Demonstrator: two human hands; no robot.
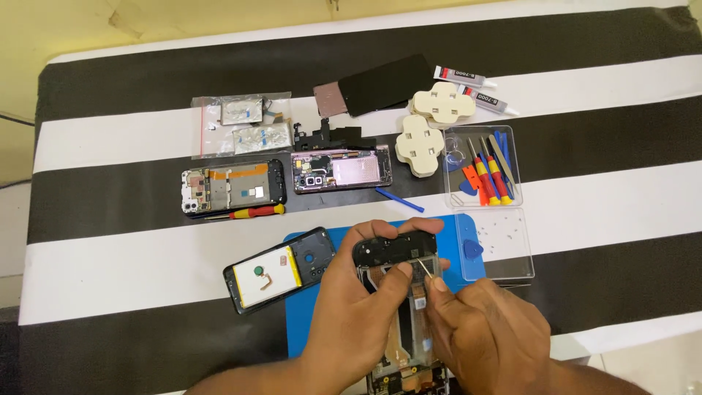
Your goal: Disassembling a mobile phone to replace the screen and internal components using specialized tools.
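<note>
While the left hand [351, 307] clamps the opened black phone frame [398, 292] steady, the right hand [490, 329] pinches thin tweezers [426, 272] at twelve o'clock, poking inside.

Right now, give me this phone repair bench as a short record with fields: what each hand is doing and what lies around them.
Left hand: grips the opened phone frame over the blue mat.
Right hand: fingers pinch a thin tool at the frame's top.
Beside: back cover with yellow battery.
Behind: two opened phones, red-handled screwdriver, blue pry stick.
Right: clear tool case, glue tubes.
Surface: black-and-white striped cloth.
</note>
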